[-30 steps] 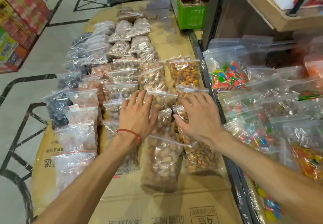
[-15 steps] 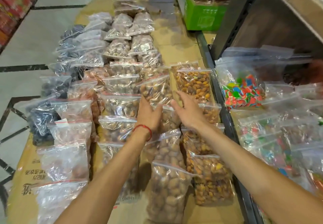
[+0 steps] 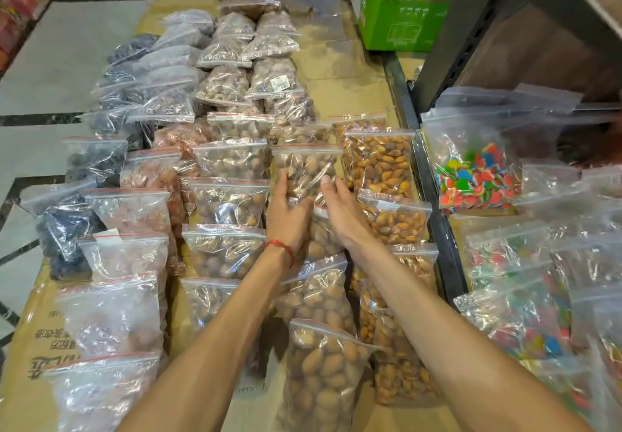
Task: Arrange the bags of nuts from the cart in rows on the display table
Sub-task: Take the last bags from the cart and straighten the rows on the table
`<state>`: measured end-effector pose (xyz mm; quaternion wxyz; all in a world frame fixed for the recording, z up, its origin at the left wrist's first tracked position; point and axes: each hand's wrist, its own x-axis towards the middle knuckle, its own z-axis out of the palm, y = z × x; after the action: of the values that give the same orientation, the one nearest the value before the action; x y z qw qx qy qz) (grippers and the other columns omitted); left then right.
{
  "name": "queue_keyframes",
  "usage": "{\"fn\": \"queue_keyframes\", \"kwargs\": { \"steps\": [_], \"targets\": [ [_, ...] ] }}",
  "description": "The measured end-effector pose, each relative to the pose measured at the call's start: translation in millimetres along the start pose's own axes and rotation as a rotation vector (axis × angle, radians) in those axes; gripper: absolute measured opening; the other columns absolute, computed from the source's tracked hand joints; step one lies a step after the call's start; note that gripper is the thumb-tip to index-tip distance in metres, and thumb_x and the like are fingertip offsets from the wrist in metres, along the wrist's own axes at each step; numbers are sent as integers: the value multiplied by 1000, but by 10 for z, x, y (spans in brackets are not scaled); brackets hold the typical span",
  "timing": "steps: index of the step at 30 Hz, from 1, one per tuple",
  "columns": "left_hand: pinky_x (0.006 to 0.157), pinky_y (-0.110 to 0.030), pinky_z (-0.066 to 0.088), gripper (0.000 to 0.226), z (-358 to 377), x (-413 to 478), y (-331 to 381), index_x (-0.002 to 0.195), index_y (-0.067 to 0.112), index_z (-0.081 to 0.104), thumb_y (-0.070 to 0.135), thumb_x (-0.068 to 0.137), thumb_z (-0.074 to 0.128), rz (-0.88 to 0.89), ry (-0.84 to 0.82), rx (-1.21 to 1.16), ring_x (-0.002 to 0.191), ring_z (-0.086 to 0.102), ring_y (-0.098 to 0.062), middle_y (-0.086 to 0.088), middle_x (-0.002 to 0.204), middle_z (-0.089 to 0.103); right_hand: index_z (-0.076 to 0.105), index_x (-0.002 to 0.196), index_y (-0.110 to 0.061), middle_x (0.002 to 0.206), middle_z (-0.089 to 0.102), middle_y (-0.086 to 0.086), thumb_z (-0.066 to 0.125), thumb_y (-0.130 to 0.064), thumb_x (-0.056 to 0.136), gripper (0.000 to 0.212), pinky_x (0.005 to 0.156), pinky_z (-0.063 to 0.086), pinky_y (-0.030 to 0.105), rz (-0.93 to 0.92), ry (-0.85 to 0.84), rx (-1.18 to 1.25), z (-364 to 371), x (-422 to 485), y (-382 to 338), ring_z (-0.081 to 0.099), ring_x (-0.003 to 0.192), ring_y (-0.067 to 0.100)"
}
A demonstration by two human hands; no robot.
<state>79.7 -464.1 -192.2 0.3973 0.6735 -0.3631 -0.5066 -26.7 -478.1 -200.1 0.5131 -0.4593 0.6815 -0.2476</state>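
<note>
rows of nut bags (image 3: 232,165) on table (image 3: 340,88), candy bags (image 3: 478,175) right

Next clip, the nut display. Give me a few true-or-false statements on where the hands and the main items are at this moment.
1. The left hand and the right hand touch the same bag of nuts. True.
2. The red string is on the right wrist. False: it is on the left wrist.
3. A green box stands at the far right end. True.
4. The bag of coloured sweets lies among the nuts. False: it lies to the right, across the dark rail.
5. The nuts are laid out on cardboard. True.
</note>
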Motion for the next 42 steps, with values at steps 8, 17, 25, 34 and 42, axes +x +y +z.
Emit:
{"fn": "queue_keyframes", "kwargs": {
  "steps": [8, 17, 25, 34, 42],
  "targets": [
    [117, -46, 44, 91, 18, 108, -140, 161, 42, 27, 29, 81, 70, 3, 1, 3, 147, 45, -26, 2, 165, 40, 24, 167, -32, 174, 28, -4, 24, -73, 104, 75, 130, 21, 57, -6, -35, -59, -75, 14, 48, 25, 161, 26],
    [118, -23, 30, 81, -68, -232, -32, 165, 13, 10, 33, 103, 58, -54, 42, 89, 146, 43, -14, -8, 160, 44, 41, 162, -22, 168, 40, -4, 45, -26, 113, 49, 121, 28, 31, -146, 20, -32, -291, -468, -75, 37, 155, 17],
    [102, -10, 42, 59, -298, -933, -238, 155, 16, 40, 8, 100, 60, 172, -25, 260, 107, 54, 22, 18, 128, 57, 36, 163, -28, 146, 51, -15, 53, -15, 109, 58, 116, 43, 39, -29, 69, 201, -120, -1238, 141, 51, 143, 25],
    [112, -45, 48, 50, -533, -1405, -568, 135, 29, 61, 1, 94, 63, 383, 136, 267, 132, 58, -18, 1, 141, 62, 27, 167, -22, 171, 31, -2, 57, -18, 108, 66, 119, 30, 33, 53, -27, 280, -3, -1376, 488, 32, 156, 15],
    [102, -43, 53, 36, -572, -1641, -868, 129, 15, 64, 4, 94, 63, 258, 96, 274, 111, 66, -16, 9, 113, 67, 44, 117, -41, 127, 51, -7, 63, -48, 93, 31, 116, 45, 56, 76, -81, 183, 91, -1149, 900, 61, 129, 28]
  ]
}}
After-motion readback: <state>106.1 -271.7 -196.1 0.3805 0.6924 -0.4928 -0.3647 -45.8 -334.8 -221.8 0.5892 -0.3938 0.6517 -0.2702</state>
